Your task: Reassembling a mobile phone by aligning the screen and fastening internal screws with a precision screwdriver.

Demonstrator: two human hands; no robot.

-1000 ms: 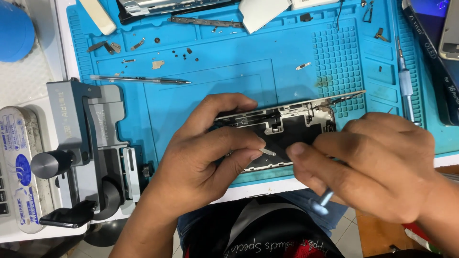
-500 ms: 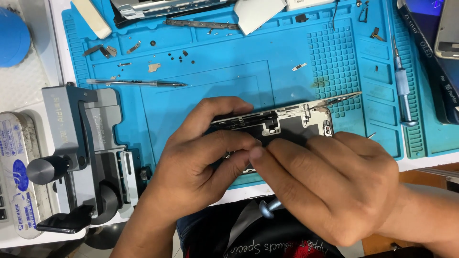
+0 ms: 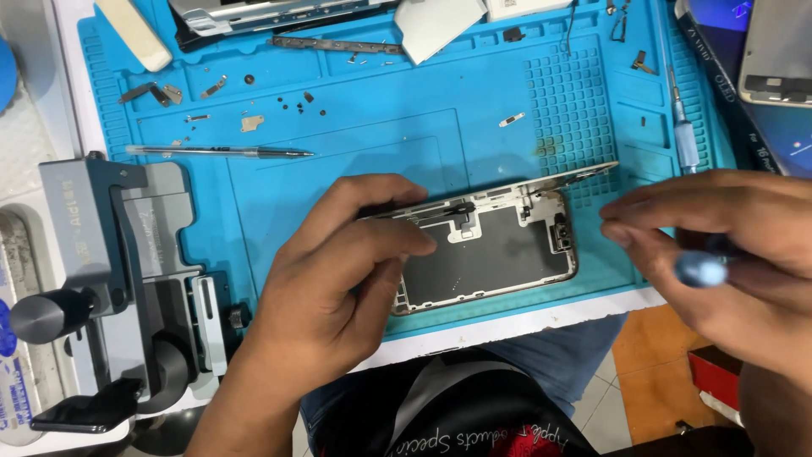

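The left hand point(image 3: 338, 279) lies curled over the near end of a stripped phone frame point(image 3: 499, 245), thumb and fingers closed on its edge to pin it to the blue work mat point(image 3: 381, 127). The right hand point(image 3: 719, 245) hovers just off the frame's far end, fingers pinched shut around a small screwdriver point(image 3: 700, 269) whose blue-grey cap faces the camera; its tip is hidden.

By the look of it, this is a pause in the middle of the disassembly, with the tool lifted clear of the frame. A next move would call for setting the tip back squarely on a small fastener while the frame is held steady.

One grey clamp jig point(image 3: 118, 279) stands to the left. Farther off lie one pair of tweezers point(image 3: 220, 152), a second screwdriver point(image 3: 681, 127) at the right, and a scatter of tiny screws and brackets point(image 3: 254, 101), too small to count surely. At the far edge sits one white pry tool point(image 3: 135, 34).
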